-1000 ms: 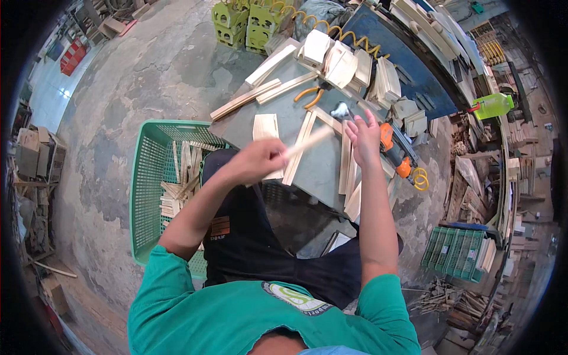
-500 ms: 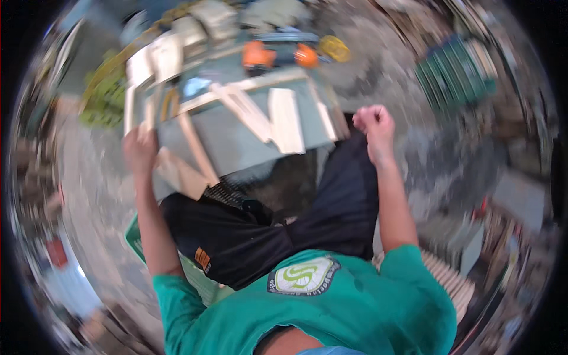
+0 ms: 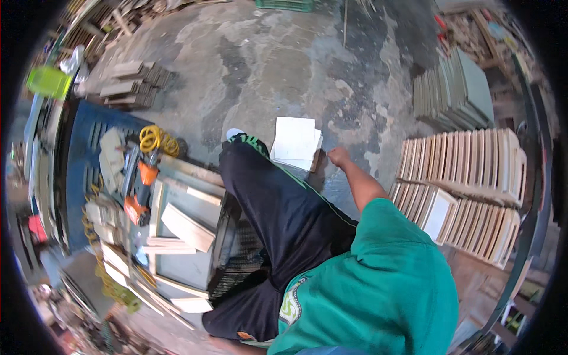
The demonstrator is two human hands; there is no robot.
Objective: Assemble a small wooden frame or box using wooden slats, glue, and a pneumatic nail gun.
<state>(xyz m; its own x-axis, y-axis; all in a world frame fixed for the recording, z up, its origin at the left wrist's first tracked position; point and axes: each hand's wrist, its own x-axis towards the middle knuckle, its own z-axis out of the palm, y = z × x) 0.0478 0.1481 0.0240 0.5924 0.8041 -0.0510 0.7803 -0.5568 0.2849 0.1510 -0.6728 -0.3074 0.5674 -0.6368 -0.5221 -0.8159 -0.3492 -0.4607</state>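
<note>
My right hand (image 3: 338, 157) hangs over the floor with its fingers curled in, and nothing shows in it. Just left of it lies a small stack of white rectangular boards (image 3: 294, 139) on the floor, apart from the hand. Of my left arm (image 3: 234, 347) only a strip of skin shows at the lower edge beside my knee; its fingers are hidden. Left of my legs is a low worktable (image 3: 177, 277) with a grey top. Pale wood strips (image 3: 171, 245) and a wider wood board (image 3: 188, 228) lie on it.
At the table's far side lies an orange and black nail gun (image 3: 142, 192) with a coiled yellow hose (image 3: 158, 140). Rows of upright wood-edged panels (image 3: 461, 163) stand at right, with grey-green panels (image 3: 452, 97) behind. More boards (image 3: 133, 83) are piled at far left.
My view and body have turned right; the worktable now sits at left. My right hand has moved from beside the table to near the white boards. My left hand has dropped out of sight.
</note>
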